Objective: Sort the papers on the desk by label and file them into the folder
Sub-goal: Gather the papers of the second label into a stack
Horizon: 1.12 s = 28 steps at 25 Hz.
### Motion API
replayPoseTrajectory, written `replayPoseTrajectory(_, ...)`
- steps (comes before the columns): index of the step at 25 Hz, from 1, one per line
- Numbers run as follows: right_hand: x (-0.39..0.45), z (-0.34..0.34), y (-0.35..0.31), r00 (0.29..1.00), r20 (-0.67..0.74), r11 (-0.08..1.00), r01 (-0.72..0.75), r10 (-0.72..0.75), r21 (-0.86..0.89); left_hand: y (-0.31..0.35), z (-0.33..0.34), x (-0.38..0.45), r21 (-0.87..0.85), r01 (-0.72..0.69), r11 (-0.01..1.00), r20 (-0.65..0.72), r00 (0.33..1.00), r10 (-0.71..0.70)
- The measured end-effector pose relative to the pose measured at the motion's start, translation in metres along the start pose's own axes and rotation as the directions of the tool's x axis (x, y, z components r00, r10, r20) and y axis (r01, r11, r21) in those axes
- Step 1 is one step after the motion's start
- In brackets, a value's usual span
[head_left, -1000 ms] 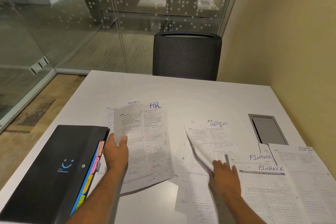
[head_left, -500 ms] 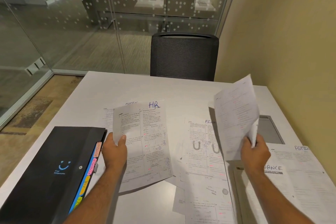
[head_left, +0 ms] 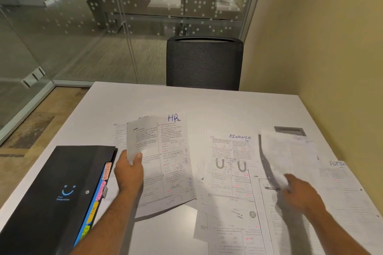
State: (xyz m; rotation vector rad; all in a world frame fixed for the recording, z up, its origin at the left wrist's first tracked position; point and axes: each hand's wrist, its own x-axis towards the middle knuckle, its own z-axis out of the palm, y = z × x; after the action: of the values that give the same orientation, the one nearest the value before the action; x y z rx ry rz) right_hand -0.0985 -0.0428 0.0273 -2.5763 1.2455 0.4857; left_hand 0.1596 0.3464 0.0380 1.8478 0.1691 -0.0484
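On the white surface (head_left: 207, 105), the closed folder (head_left: 62, 188) lies just left of the left hand (head_left: 128, 172), its long axis running away from the person, tabs facing the papers. That hand pinches the HR sheet (head_left: 165, 161). The right hand (head_left: 300, 192) and blurred sheet (head_left: 288, 155) smear; its grip is unclear.

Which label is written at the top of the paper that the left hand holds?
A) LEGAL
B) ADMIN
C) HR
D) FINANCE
C: the paper that the left hand grips by its folded-over left edge has "HR" handwritten in blue at its top, while the sheet marked FINANCE lies flat on the desk to its right.
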Motion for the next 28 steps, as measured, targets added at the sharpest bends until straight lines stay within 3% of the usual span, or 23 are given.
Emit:
replayPoseTrajectory(1,-0.003,0.012,0.001,0.994,0.104,0.996,-0.026,0.035,-0.085,0.0,0.0,0.0,-0.001,-0.001,1.0,0.0,1.0,0.001)
replayPoseTrajectory(3,-0.006,0.039,-0.005,0.999,0.035,0.977,-0.028,0.036,-0.212,0.001,-0.002,0.002,-0.007,0.002,1.0,-0.006,1.0,-0.002)
replayPoseTrajectory(5,-0.021,0.06,-0.035,0.985,-0.103,0.967,0.115,-0.142,-0.229,0.003,-0.004,0.003,-0.013,0.012,1.0,-0.014,1.0,-0.013)
replayPoseTrajectory(6,-0.031,0.069,-0.056,0.961,-0.107,0.947,0.225,-0.255,-0.229,0.004,-0.005,0.004,-0.008,0.014,1.0,-0.016,1.0,-0.014)
replayPoseTrajectory(8,-0.051,0.088,-0.101,0.913,-0.022,0.898,0.395,-0.407,-0.194,0.005,-0.007,0.003,-0.007,0.013,1.0,-0.018,1.0,-0.013)
replayPoseTrajectory(10,-0.063,0.104,-0.136,0.892,0.069,0.882,0.452,-0.447,-0.133,0.007,-0.008,0.003,-0.007,0.017,1.0,-0.021,1.0,-0.017)
replayPoseTrajectory(12,-0.064,0.108,-0.157,0.832,0.135,0.828,0.552,-0.538,-0.102,0.01,-0.01,0.004,-0.001,0.028,1.0,-0.021,0.999,-0.028)
replayPoseTrajectory(14,-0.065,0.1,-0.171,0.725,0.21,0.73,0.68,-0.656,-0.067,0.011,-0.014,0.005,0.004,0.036,0.999,-0.024,0.999,-0.036)
replayPoseTrajectory(16,-0.062,0.099,-0.174,0.664,0.191,0.676,0.737,-0.723,-0.004,0.011,-0.019,0.007,0.008,0.03,1.0,-0.035,0.999,-0.03)
replayPoseTrajectory(18,-0.059,0.104,-0.167,0.715,0.039,0.716,0.698,-0.698,-0.008,0.011,-0.023,0.008,0.011,0.022,1.0,-0.046,0.999,-0.022)
replayPoseTrajectory(21,-0.054,0.113,-0.147,0.806,-0.262,0.841,0.539,-0.531,-0.045,0.008,-0.027,0.009,0.021,0.015,1.0,-0.057,0.998,-0.013)
replayPoseTrajectory(24,-0.047,0.112,-0.129,0.9,-0.245,0.93,0.367,-0.362,-0.028,0.003,-0.026,0.012,0.03,0.007,1.0,-0.056,0.998,-0.005)
replayPoseTrajectory(28,-0.038,0.123,-0.12,0.933,-0.158,0.932,0.284,-0.322,-0.225,-0.002,-0.02,0.014,0.038,0.025,0.999,-0.053,0.998,-0.023)
